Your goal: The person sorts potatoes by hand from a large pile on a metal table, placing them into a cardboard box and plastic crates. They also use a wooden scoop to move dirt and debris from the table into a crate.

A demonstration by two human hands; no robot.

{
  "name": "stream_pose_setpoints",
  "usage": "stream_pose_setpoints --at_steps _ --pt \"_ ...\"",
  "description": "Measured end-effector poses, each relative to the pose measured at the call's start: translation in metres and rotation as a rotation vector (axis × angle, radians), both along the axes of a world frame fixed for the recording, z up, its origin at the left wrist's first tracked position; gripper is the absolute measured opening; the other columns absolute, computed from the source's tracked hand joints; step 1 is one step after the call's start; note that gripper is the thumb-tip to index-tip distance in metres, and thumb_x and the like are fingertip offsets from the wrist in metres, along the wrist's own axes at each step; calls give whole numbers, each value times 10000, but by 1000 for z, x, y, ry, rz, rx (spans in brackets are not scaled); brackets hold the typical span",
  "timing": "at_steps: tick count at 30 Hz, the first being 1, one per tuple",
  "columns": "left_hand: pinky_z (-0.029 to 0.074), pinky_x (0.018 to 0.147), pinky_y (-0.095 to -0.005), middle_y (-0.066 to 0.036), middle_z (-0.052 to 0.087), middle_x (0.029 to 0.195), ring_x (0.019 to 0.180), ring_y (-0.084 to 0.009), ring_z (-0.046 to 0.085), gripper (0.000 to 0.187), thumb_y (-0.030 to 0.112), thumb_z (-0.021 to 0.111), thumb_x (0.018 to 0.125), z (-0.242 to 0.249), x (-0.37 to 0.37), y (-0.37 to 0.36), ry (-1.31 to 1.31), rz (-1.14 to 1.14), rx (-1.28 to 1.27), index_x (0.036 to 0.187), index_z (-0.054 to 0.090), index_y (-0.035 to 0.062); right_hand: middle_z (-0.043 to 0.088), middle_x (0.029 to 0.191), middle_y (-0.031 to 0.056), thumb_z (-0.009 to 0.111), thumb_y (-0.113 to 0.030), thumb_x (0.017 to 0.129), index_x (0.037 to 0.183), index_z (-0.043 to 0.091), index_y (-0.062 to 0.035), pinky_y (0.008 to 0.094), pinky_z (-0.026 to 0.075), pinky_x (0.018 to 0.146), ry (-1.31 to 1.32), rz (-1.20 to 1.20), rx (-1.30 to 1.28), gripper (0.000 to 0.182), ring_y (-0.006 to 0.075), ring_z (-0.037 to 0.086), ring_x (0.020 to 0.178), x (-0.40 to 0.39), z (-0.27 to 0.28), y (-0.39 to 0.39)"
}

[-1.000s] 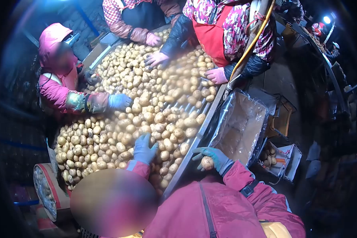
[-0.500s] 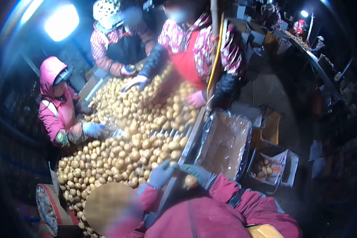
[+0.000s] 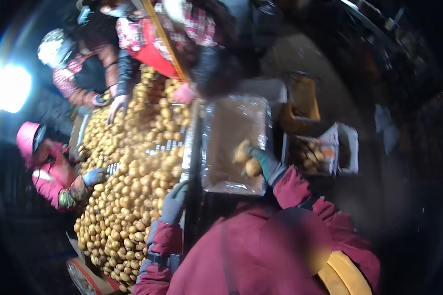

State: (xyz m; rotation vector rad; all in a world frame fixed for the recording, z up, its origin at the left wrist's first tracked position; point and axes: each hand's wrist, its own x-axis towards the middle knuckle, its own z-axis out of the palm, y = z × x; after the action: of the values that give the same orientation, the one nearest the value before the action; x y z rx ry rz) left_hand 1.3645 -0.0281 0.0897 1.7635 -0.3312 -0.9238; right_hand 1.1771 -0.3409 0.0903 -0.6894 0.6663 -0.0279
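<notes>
Room: dark
Worktop [image 3: 188,147]: beside box [image 3: 226,142]
Right hand [image 3: 269,164]: holds potatoes [image 3: 253,167] over box
Left hand [image 3: 173,203]: near box, can't tell grip

Glossy, crinkled clear plastic liner [image 3: 231,189], matt brown rectangular cardboard box [image 3: 224,135], smooth round yellow potatoes [image 3: 135,189], matt maroon cloth jacket [image 3: 204,263]

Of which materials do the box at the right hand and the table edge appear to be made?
Box: probably brown cardboard, matt inside, judging by its tan base; its plastic liner is clear and glossy, with wrinkled glints. Table edge: perhaps smooth metal, being pale and straight, though blur leaves doubt.
</notes>
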Motion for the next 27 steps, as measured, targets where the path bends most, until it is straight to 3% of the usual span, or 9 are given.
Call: stream_pose_setpoints --at_steps 5,8,11,14,15,19,23,25,27 --pt "504 718 -209 -38 700 1029 826 -81 640 321 127 566 1016 -17 -6 1 71 56 41 1286 655 -23 686 818 136 708 -292 924 1042 661 23 339 537 445 127 -411 -471 340 241 643 500 -89 -33 -84" --pt "504 721 -209 -36 704 1028 841 -80 641 325 139 592 1010 -14 -12 -12 88 13 52 1289 659 -13 631 737 47 759 -251 919 1024 662 -46 324 477 397 105 -526 -447 249 170 548 431 -141 -51 -125" --pt "515 761 -220 -40 708 1041 878 -82 643 327 149 608 1003 -25 -11 -15 76 0 76 1282 664 -11 682 948 76 716 -164 927 1282 603 -4 281 536 676 232 -370 -1067 405 124 642 783 -183 -97 -163" --pt "522 796 -239 -28 705 1037 905 -85 634 316 144 605 999 -20 -14 -16 38 -10 33 1269 676 -3 707 1106 101 711 -224 937 1317 616 -4 280 542 769 499 -342 -831 449 135 657 912 -171 -61 -167" --pt "521 797 -239 -27 704 1039 910 -85 633 313 138 601 998 -18 -15 -12 41 5 53 1269 676 0 725 1070 86 707 -250 939 1259 658 -18 277 543 679 388 -412 -980 398 132 675 801 -159 -71 -169" --pt "517 814 -229 -32 701 1102 915 -77 636 332 130 618 995 -18 -11 24 150 189 -34 1301 659 9 750 1028 94 611 -264 994 1186 700 -41 248 515 500 242 -238 -588 308 130 668 610 -52 -6 -112" --pt "522 969 -315 -119 685 1286 1111 -194 666 427 174 664 981 -17 -5 91 -342 307 237 1366 604 0 754 1055 126 538 -250 1028 1224 667 -6 223 495 460 -16 133 -472 338 133 636 514 64 -8 -23" --pt "481 1047 -374 -170 620 1371 1244 -264 607 523 213 721 928 -32 2 157 -320 530 268 1400 578 38 749 1029 105 481 -280 1049 1272 637 -8 206 467 409 -79 383 -477 385 124 612 478 103 -9 30" --pt "419 1109 -435 -216 580 1389 1307 -334 543 591 250 754 879 -10 1 216 -727 489 649 1399 570 39 749 1030 110 490 -262 1038 1246 654 -5 213 464 402 -203 531 -351 369 131 627 490 130 -21 80"
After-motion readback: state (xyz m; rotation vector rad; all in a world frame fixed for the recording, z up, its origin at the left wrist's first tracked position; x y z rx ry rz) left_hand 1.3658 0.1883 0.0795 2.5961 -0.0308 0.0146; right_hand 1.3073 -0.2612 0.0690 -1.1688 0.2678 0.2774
